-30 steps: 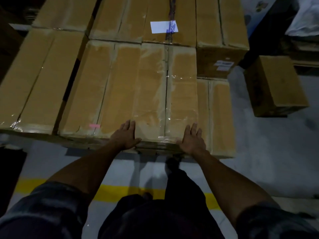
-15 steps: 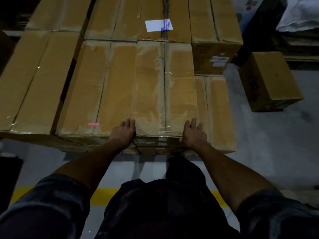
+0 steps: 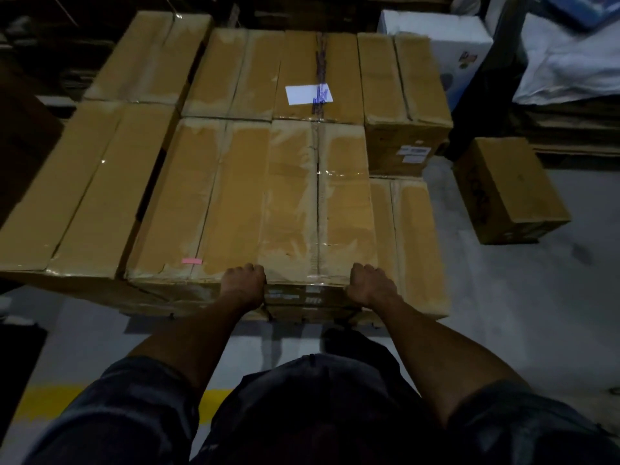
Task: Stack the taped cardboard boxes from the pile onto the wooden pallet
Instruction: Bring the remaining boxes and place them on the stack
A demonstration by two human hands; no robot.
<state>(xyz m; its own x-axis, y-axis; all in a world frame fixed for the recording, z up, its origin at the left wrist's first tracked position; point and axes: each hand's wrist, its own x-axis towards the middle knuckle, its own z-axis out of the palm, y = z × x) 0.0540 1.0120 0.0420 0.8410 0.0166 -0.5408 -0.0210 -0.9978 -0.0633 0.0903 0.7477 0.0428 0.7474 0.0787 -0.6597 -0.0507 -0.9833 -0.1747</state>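
A long taped cardboard box [image 3: 318,203] lies in the middle of a layer of similar boxes, with its short labelled end facing me. My left hand [image 3: 243,283] grips its near left corner, fingers curled. At the near right corner my right hand [image 3: 370,286] grips the same box, also with curled fingers. Beside it on the left lies a wider taped box [image 3: 201,203] with a pink tag. A lower box [image 3: 409,239] lies to its right. The stack hides the pallet underneath.
Behind is a box with a white label [image 3: 302,72], and more boxes stand at the left [image 3: 77,182]. A single cardboard box [image 3: 506,186] stands on the grey floor at the right. A white carton [image 3: 436,31] is at the back right. A yellow floor line [image 3: 43,404] runs near my feet.
Both hands lay flat on the box's top near its front edge. Now they have slid back to the near corners and curled round them. My view has pulled back and up.
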